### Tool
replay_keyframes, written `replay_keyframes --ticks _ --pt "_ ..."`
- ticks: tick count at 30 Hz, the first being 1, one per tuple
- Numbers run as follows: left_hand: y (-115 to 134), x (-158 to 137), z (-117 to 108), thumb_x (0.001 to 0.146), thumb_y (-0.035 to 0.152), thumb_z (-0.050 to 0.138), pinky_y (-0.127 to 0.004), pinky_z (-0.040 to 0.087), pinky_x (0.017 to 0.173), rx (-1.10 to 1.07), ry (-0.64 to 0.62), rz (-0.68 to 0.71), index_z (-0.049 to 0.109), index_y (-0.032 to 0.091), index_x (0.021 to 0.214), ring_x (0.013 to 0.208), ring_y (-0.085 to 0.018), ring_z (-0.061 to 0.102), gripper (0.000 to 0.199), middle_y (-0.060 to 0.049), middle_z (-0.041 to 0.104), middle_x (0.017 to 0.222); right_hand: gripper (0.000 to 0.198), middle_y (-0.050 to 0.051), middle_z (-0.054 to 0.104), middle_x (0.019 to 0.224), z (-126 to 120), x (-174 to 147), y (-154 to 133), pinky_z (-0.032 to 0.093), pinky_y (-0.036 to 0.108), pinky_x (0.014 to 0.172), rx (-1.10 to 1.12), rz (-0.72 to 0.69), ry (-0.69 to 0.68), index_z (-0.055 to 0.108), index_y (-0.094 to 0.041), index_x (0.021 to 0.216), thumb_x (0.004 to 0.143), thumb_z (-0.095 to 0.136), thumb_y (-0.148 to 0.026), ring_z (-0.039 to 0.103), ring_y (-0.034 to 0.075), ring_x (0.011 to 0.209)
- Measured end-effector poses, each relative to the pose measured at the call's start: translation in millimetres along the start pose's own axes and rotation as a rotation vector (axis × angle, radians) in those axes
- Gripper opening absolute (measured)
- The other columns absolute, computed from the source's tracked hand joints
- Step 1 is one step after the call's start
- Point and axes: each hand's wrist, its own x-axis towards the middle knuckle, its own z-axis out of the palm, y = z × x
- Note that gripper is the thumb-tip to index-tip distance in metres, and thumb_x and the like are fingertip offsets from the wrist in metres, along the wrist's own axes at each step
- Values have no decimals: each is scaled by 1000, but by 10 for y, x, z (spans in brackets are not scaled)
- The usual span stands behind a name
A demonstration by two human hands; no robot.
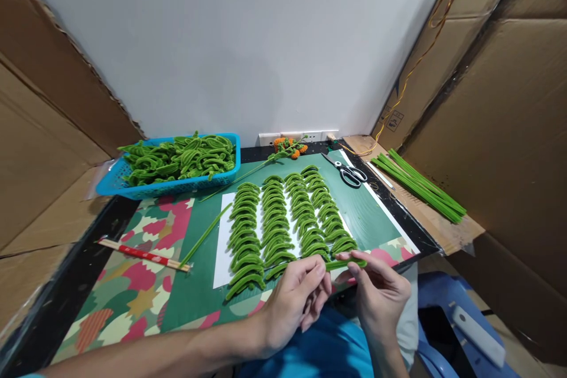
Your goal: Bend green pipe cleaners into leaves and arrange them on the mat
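Above the table's front edge, my left hand (305,295) and my right hand (378,292) hold a short green pipe cleaner piece (341,264) between them. Each hand pinches one end with thumb and fingers. Just beyond, curved green pipe cleaner leaves (274,221) lie in several columns on white paper (221,266). The front leaves of the right columns are close to my fingers and partly hidden by them. A single straight green pipe cleaner (206,235) lies left of the columns.
A blue basket (177,190) heaped with green pieces stands at the back left. Chopsticks in a red wrapper (144,254) lie left. Orange flowers (290,146) and black scissors (348,172) lie behind the rows. Green stems (419,186) rest on cardboard at right.
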Motion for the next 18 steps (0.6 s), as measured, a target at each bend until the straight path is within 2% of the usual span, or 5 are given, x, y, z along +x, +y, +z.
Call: replay_keyframes --ticks 5,18 --pt "-19 3 0 102 64 57 -15 24 36 -23 28 3 53 18 82 37 -4 36 50 7 46 55 9 8 85 86 -33 13 -4 67 26 53 -63 -31 -11 88 -22 96 88 85 -20 79 22 55" --pt "-99 43 -53 104 62 55 -16 23 35 -39 24 40 55 18 85 36 -4 38 48 7 48 56 14 7 86 92 -133 -6 54 70 31 61 -122 -68 -70 88 -26 105 95 79 -22 83 26 66"
